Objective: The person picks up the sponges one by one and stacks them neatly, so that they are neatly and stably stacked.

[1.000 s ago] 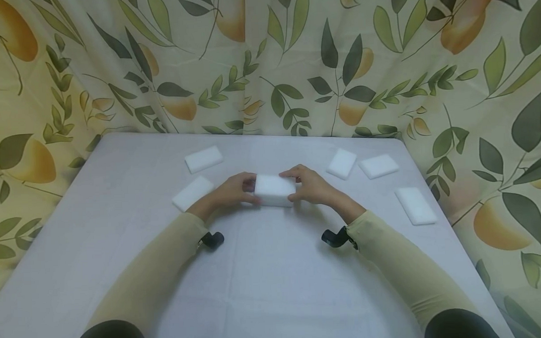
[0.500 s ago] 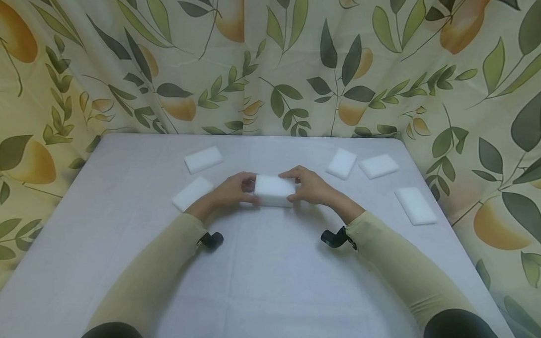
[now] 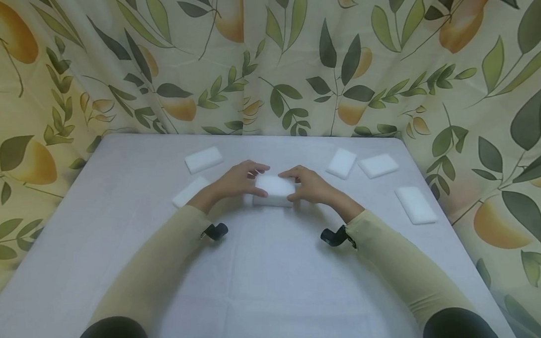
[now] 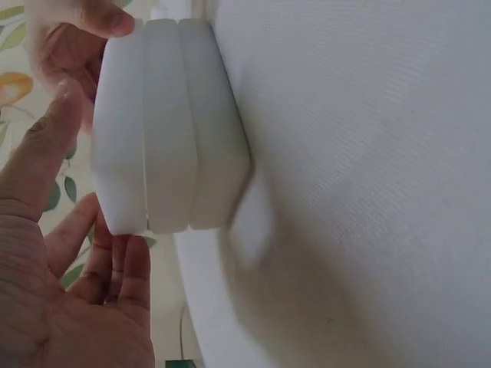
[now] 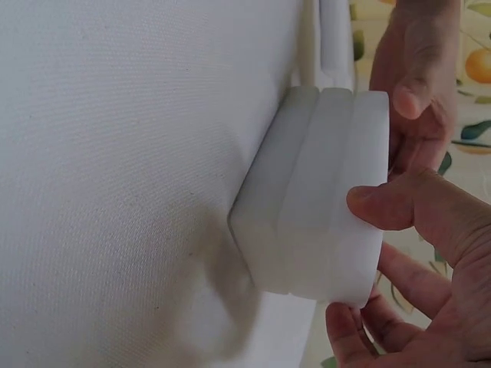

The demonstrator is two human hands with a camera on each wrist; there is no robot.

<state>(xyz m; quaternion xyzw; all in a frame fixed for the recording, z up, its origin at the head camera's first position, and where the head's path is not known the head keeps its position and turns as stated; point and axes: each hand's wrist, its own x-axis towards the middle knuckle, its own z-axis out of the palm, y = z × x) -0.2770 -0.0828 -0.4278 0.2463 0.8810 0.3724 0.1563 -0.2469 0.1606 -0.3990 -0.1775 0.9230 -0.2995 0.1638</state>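
Three white sponges [image 4: 166, 130], block-shaped, lie stacked flat on the table, their long sides lined up in both wrist views. My right hand [image 3: 313, 186] pinches the stack's right end, its thumb [image 5: 376, 205] on the front of the top sponge [image 5: 367, 153] and its fingers at the end face. At the other end my left hand [image 3: 235, 182] stands slightly higher. Its thumb [image 4: 46, 142] is straight and apart from the stack, and its fingers [image 4: 103, 264] are spread close by the top sponge's end.
Two flat white sponges [image 3: 204, 159] [image 3: 190, 191] lie left of the stack, the nearer one partly behind my left wrist. Several more [image 3: 341, 163] [image 3: 379, 166] [image 3: 416, 205] lie on the right. A patterned curtain [image 3: 267, 64] hangs along the back edge of the white-covered table [image 3: 274, 278].
My left hand has let go of the stack's left end and risen a little, its fingers opening. My right hand and the stack have stayed where they were.
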